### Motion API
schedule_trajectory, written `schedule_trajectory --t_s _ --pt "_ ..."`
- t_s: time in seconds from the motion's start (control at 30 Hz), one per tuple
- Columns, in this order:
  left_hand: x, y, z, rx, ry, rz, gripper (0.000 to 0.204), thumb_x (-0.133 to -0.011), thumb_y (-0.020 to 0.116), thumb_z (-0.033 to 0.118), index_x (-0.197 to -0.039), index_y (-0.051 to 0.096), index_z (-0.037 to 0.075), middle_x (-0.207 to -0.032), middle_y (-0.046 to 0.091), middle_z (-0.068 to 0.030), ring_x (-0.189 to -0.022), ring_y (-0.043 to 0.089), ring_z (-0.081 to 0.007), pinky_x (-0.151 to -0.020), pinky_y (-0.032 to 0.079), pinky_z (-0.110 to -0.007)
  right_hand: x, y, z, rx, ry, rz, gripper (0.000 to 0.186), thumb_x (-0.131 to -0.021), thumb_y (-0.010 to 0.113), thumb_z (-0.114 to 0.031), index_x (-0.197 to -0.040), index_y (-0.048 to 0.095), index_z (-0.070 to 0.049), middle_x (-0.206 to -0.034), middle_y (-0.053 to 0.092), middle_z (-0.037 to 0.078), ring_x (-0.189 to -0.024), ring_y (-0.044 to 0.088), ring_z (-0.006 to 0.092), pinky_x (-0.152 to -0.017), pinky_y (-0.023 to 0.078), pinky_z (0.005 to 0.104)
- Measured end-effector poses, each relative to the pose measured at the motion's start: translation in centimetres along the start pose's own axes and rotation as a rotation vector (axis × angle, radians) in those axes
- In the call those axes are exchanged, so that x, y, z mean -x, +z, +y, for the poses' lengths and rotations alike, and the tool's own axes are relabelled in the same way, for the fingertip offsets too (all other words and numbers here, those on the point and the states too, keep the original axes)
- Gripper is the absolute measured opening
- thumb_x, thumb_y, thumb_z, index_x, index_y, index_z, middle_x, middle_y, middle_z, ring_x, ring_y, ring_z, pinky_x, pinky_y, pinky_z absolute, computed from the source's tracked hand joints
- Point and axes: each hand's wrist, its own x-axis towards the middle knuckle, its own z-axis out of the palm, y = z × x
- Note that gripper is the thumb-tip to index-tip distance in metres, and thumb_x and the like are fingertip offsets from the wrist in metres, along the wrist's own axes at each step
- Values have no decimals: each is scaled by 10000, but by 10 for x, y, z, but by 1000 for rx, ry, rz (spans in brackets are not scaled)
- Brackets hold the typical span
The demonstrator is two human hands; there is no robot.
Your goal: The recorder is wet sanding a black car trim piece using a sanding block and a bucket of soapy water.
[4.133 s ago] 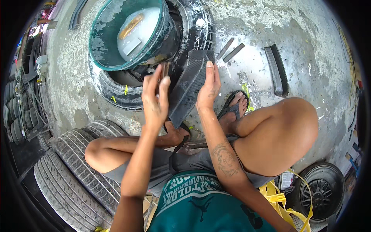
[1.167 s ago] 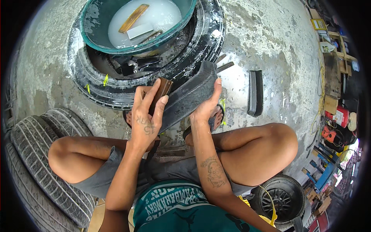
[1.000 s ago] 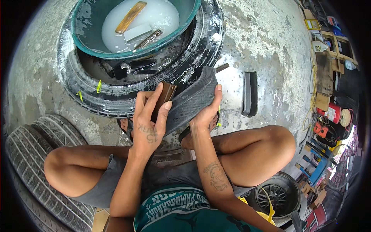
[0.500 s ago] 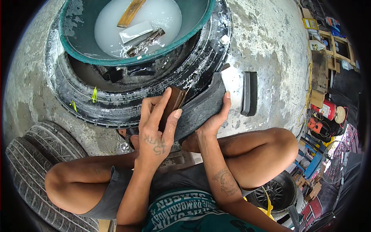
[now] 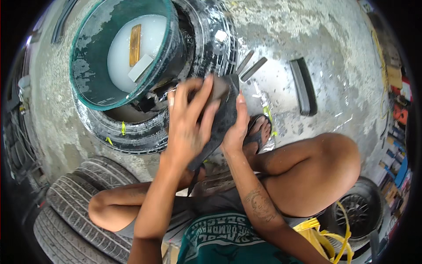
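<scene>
My right hand (image 5: 235, 127) grips the edge of a dark grey, curved panel piece (image 5: 225, 116), held tilted above my lap. Against its upper face my left hand (image 5: 187, 127) presses a brown block (image 5: 221, 90), fingers bent over it. Both the left fingers and the block are slightly smeared by motion. Just beyond them stands a green basin (image 5: 81, 79) of cloudy water, resting on a wet black tyre (image 5: 151, 143). A wooden block (image 5: 135, 44) and a pale rectangular block (image 5: 140, 68) lie in the water.
Right of the tyre, a ribbed dark piece (image 5: 303, 86) and thin dark strips (image 5: 254, 69) lie on the wet concrete. Stacked tyres (image 5: 83, 193) stand by my left knee. A wheel (image 5: 354, 211) and a yellow bag (image 5: 312, 231) are behind my right knee.
The view has turned, so the basin now appears farther left. My left hand has slid the brown block up toward the far end of the panel piece. A dark block in the basin no longer shows.
</scene>
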Motion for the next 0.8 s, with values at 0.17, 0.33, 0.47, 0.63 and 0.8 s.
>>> schedule_trajectory --t_s 0.17,0.33,0.47,0.63,0.8 --pt "-14 0 -4 -5 48 -29 526 -933 805 71 -1451 719 40 -1239 703 -176 -1108 640 -349 -1010 502 -435 2 2 -6 171 -95 35 704 -1134 559 -383 -1574 475 160 -1525 626 213 -1375 592 234 -1191 421 342" --pt "5 -6 -5 -92 76 -84 493 -944 793 57 -1431 726 20 -1278 689 -190 -1144 629 -348 -1030 502 -441 8 -4 -12 274 -114 53 679 -1114 624 -337 -1572 491 146 -1470 669 199 -1324 607 201 -1155 439 315" --pt "-47 7 2 -94 62 -53 474 -955 795 67 -1418 718 -2 -1253 684 -198 -1100 640 -359 -1002 501 -425 9 1 -13 223 -132 64 678 -1102 643 -330 -1559 504 151 -1422 695 186 -1279 624 192 -1121 464 307" --pt "17 -13 -1 -148 56 -132 519 -952 788 58 -1464 703 23 -1270 662 -189 -1129 614 -355 -996 483 -447 0 0 -11 219 -147 56 663 -1101 641 -309 -1552 506 157 -1362 721 171 -1209 650 188 -1079 492 309" --pt "-55 12 8 -148 120 -88 497 -949 783 60 -1438 703 10 -1249 640 -203 -1117 601 -371 -999 440 -477 4 4 -18 241 -152 53 668 -1098 657 -331 -1547 522 144 -1325 725 149 -1190 643 172 -1071 489 301"
